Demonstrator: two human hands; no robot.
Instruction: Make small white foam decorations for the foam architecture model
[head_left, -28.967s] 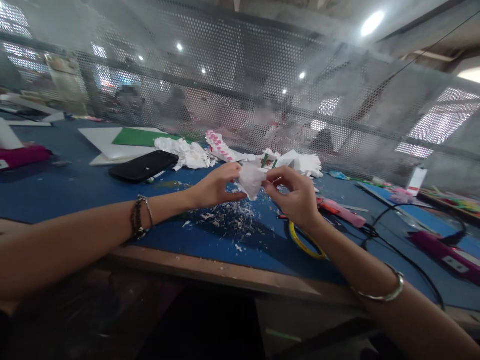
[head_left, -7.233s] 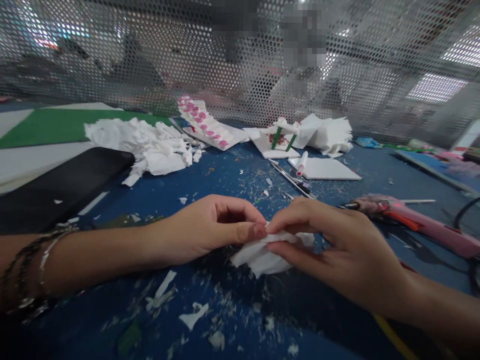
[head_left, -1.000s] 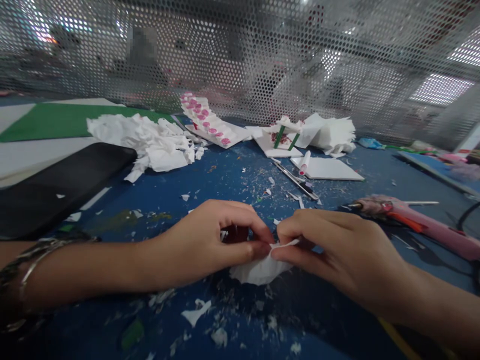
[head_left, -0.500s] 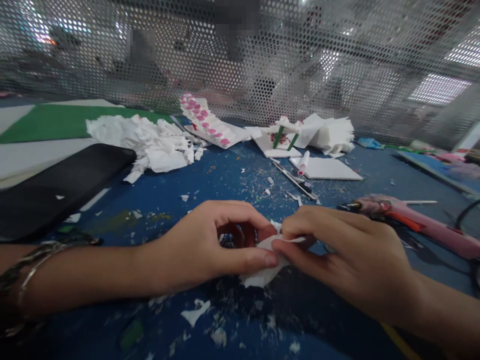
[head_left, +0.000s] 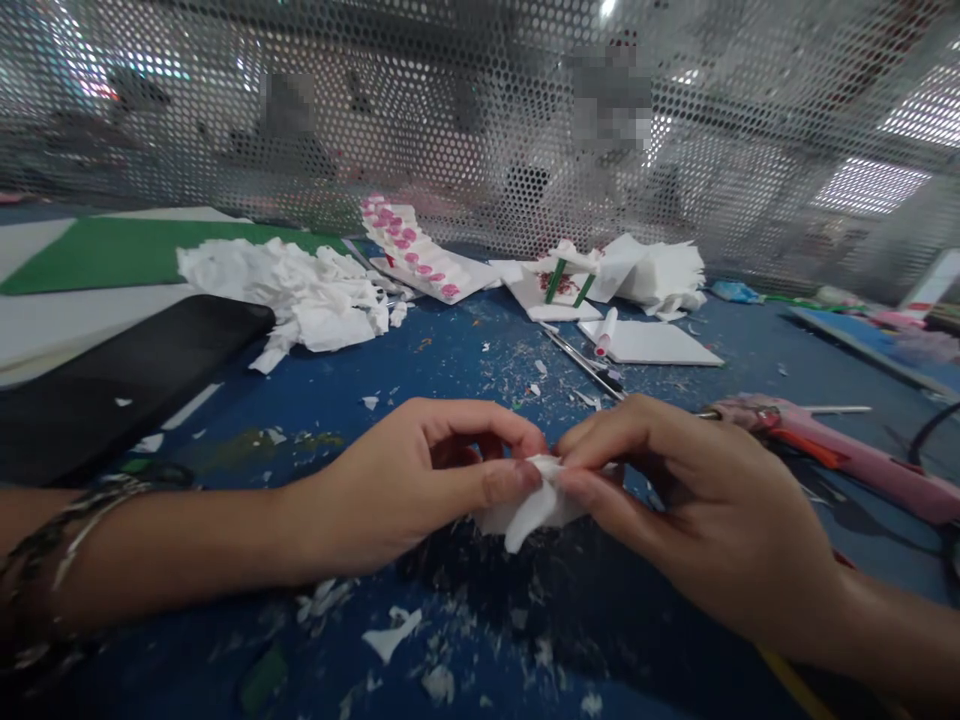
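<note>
A small crumpled piece of white tissue paper [head_left: 534,505] is pinched between my two hands above the blue table [head_left: 450,375]. My left hand [head_left: 420,490] grips its left side with thumb and fingertips, the other fingers curled behind. From the right, my right hand [head_left: 697,510] pinches the same tissue between thumb and index finger. A loose flap of it hangs down below the fingertips. Just beyond my right hand lie a pair of tweezers [head_left: 581,360] and a pink glue gun [head_left: 862,455].
Torn white tissue [head_left: 300,290] lies heaped at the left, behind a black phone [head_left: 142,375]. Farther back are a folded paper piece with pink dots [head_left: 412,245], a small model with green posts [head_left: 566,280] and a white board [head_left: 660,342]. A perforated metal screen [head_left: 450,130] stands behind; paper scraps litter the table.
My fingertips have come closer together on the tissue. The tissue is now bunched, with a flap folded downward, and my right hand has shifted slightly up.
</note>
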